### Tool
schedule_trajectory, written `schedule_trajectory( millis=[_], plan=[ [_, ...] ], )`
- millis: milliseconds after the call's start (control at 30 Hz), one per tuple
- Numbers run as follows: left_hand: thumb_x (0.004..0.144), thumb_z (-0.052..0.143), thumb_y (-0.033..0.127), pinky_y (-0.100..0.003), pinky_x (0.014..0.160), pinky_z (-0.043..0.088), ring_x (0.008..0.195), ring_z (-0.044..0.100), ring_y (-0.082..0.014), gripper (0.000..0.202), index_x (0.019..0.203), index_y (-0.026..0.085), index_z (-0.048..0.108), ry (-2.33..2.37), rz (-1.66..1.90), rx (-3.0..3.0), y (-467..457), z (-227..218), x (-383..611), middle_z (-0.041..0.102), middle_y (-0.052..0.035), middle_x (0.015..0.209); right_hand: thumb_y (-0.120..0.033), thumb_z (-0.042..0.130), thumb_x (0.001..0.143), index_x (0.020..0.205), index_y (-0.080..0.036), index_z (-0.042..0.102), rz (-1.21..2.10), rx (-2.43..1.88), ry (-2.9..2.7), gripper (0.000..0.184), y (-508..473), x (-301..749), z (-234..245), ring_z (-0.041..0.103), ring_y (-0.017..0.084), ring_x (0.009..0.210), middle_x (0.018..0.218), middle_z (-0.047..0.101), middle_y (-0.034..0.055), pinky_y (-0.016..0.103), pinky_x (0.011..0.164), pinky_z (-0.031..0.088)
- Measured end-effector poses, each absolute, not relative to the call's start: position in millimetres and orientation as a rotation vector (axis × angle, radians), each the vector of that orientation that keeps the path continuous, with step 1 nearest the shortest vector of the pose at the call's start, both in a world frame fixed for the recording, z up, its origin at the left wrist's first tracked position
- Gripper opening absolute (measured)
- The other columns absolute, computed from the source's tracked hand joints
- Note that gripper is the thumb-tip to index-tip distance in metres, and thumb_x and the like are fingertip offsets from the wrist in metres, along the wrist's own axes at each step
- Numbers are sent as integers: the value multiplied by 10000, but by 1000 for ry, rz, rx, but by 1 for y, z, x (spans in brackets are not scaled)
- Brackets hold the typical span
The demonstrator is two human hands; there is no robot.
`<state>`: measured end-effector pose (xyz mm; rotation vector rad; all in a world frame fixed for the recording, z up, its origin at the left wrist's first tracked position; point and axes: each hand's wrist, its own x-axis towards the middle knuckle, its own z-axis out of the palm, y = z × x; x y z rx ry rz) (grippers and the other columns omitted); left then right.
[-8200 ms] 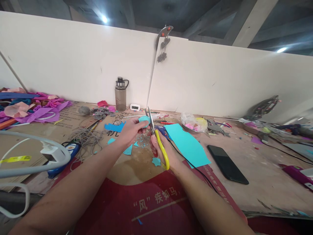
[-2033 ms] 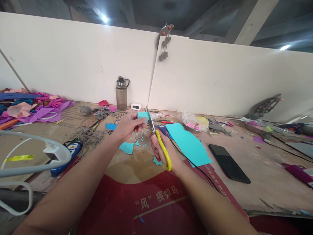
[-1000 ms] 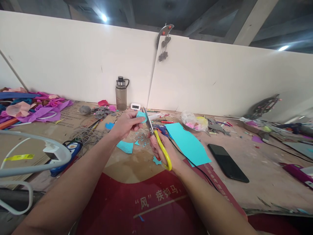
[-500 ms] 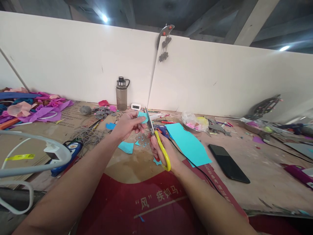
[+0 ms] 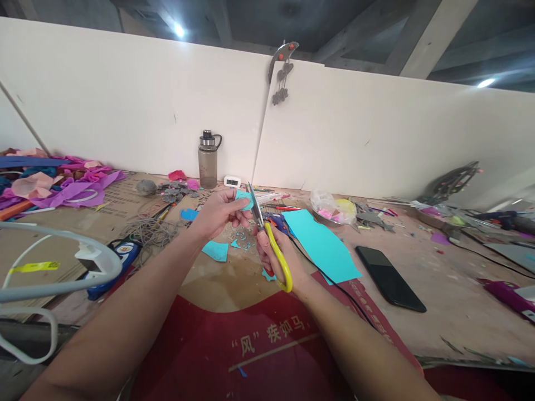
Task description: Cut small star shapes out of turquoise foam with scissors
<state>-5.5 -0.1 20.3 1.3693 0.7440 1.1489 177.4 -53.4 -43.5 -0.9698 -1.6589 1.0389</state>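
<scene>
Between the thumb and fingers of my left hand (image 5: 221, 214) is a small piece of turquoise paper (image 5: 244, 197). My right hand (image 5: 273, 250) is closed around yellow-handled scissors (image 5: 276, 253), whose blades point up and away, close against the paper's right edge. Below the hands lie a turquoise offcut (image 5: 215, 251), several tiny scraps (image 5: 236, 244) and a small jagged-edged turquoise shape (image 5: 268, 274), partly covered by my right hand. A large turquoise sheet (image 5: 321, 245) rests to the right of the scissors.
A black phone (image 5: 390, 278) lies at right. Behind the hands stand a bottle (image 5: 208, 161) and a small digital clock (image 5: 232, 182). Colourful fabric (image 5: 62, 184) is heaped at far left, near a white cable (image 5: 62, 287). A plastic-covered bowl (image 5: 332, 207) sits beyond the sheet.
Almost nothing differs. Both hands keep the same hold, and the scissors and the small paper stay in nearly the same place.
</scene>
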Motion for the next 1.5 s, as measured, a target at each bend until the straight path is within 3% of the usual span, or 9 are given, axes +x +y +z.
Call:
schedule_trajectory(
  millis=[633, 1500],
  plan=[
    [745, 838, 388, -188, 423, 388, 431, 583, -80, 314, 736, 139, 648, 780, 1171, 1392, 0, 20, -6, 700, -34, 631, -755, 556, 904, 889, -229, 522, 1027, -972, -1665, 527, -53, 178, -42, 369, 103, 463, 596, 409, -58, 236, 429, 321],
    [740, 832, 368, -183, 411, 303, 406, 496, -48, 311, 698, 148, 617, 840, 1265, 1348, 0, 19, -4, 644, -9, 575, -757, 531, 920, 812, -240, 441, 1049, -956, -1646, 535, -53, 176, -44, 354, 99, 449, 577, 387, -62, 237, 415, 298]
  ],
)
